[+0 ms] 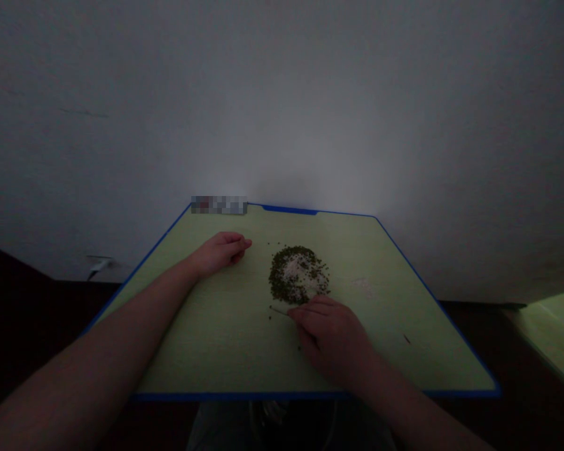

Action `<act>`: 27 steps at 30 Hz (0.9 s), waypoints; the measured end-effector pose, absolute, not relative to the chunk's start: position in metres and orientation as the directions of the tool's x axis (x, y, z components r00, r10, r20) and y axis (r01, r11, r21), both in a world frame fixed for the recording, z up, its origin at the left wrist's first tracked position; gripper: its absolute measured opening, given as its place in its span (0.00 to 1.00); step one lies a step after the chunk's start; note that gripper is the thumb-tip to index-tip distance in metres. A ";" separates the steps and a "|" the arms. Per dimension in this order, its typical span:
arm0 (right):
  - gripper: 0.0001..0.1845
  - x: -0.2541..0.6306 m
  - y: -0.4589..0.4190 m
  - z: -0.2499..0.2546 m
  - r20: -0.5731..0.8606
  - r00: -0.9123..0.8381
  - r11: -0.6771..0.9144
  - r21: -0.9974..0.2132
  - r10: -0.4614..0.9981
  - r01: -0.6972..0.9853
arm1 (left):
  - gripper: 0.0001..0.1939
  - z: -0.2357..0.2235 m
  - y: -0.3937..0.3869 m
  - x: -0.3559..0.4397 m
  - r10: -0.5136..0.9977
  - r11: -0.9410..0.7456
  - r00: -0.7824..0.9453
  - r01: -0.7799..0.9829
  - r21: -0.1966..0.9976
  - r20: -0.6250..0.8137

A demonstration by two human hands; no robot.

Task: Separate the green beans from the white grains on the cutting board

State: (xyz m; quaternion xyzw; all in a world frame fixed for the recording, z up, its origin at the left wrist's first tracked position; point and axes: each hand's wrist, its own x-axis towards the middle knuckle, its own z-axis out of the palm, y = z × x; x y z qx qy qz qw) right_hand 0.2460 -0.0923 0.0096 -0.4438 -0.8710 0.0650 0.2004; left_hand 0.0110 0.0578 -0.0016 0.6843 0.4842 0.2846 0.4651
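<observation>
Small dark green seeds [282, 275], probably mung beans, lie in a rough ring just ahead of our right fingers [310, 313], around a pale powdery heap [297, 274] that we cannot identify, all on a pale green desk [244, 351] with a blue edge. Our right fingers are curled closed, pinching a thin pale stick [279, 310], possibly a toothpick, its tip pointing left, just beside a few stray seeds [269, 317]. Further left of those fingers, our left hand [220, 252] rests on the desk, loosely curled and gripping nothing. The seeds look hard, light and round, so they should roll and scatter at a slight nudge; they are best taken singly between fingertips or pushed with the stick. The stick looks light and stiff but slender, safest held near its end. Beyond our left fingers, a pixelated patch [219, 205] sits at the desk's far edge, and no brand, label or writing can be read.
</observation>
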 end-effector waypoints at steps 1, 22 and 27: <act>0.14 0.246 -0.092 0.009 0.290 -0.523 0.595 -0.295 0.801 0.748 | 0.19 -0.001 0.057 0.011 0.927 -0.099 0.371 0.401 0.911 -0.062; 0.15 0.247 -0.096 0.011 0.306 -0.566 0.643 -0.360 0.766 0.676 | 0.19 0.002 0.058 0.014 0.926 -0.053 0.366 0.373 0.926 -0.094; 0.15 0.245 -0.097 0.010 0.315 -0.551 0.634 -0.357 0.773 0.686 | 0.19 0.002 0.057 0.014 0.929 -0.072 0.363 0.385 0.920 -0.079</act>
